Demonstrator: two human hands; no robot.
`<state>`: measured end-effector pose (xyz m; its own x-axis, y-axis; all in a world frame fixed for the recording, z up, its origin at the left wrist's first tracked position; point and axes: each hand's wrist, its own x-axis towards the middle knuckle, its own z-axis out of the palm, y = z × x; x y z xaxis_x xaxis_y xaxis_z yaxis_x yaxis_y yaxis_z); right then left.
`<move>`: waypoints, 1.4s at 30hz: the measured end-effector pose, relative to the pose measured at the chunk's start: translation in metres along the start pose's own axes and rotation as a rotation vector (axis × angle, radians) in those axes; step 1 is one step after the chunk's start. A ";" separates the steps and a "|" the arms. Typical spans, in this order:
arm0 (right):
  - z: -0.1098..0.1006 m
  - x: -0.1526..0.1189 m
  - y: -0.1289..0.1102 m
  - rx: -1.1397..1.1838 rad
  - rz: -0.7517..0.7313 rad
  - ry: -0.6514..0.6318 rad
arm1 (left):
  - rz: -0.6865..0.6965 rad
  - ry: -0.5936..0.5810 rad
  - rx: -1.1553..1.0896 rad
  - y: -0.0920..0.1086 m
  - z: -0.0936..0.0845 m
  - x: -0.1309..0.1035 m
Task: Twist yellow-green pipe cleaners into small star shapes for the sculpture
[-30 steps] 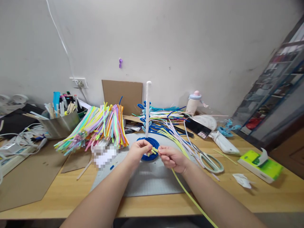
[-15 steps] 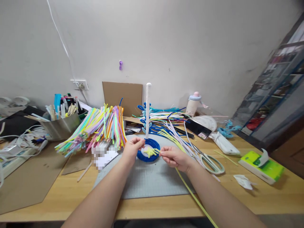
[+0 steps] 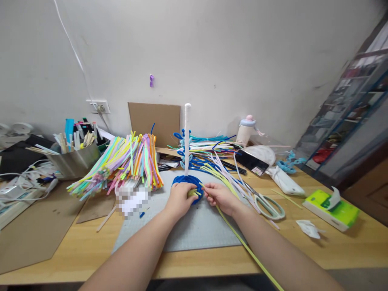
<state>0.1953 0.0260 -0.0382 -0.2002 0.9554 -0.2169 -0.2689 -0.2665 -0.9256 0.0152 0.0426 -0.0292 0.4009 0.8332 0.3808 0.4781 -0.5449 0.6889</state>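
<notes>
My left hand (image 3: 181, 199) is closed over the front of a round blue pipe-cleaner base (image 3: 183, 179), gripping a yellow pipe-cleaner star that its fingers mostly cover. Short yellow ends poke out past the fingertips. Just to the right, my right hand (image 3: 220, 197) pinches a long yellow pipe cleaner (image 3: 239, 238); its tip points up and left toward the star, and its length trails down to the bottom edge. A white fuzzy post (image 3: 187, 141) stands upright from the base, with blue looped pipe cleaners (image 3: 181, 152) along its left side.
Under the base lies a grey cutting mat (image 3: 209, 234). Scissors (image 3: 271, 208), a phone (image 3: 253, 161) and a green tissue pack (image 3: 332, 210) are on the right. A large bundle of coloured pipe cleaners (image 3: 121, 163) and a metal container (image 3: 75, 161) of sticks are on the left.
My left hand has moved right and down and closed over the yellow star, which showed plainly before. My right hand has drawn the pipe cleaner's tip slightly away from the star's ends.
</notes>
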 end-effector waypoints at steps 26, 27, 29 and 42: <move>0.026 -0.013 -0.003 0.028 -0.212 -0.045 | -0.431 0.005 -0.829 0.021 0.005 0.000; 0.026 -0.013 -0.003 0.017 -0.222 -0.049 | -0.434 0.009 -0.825 0.021 0.005 0.000; 0.026 -0.013 -0.002 -0.012 -0.243 -0.053 | -0.445 0.016 -0.828 0.022 0.005 0.000; 0.029 -0.013 0.000 -0.081 -0.251 -0.028 | -0.473 0.008 -0.819 0.022 0.006 0.000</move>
<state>0.1701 0.0094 -0.0262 -0.1629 0.9862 0.0307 -0.2378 -0.0091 -0.9713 0.0303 0.0299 -0.0177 0.2995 0.9529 -0.0468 -0.1094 0.0830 0.9905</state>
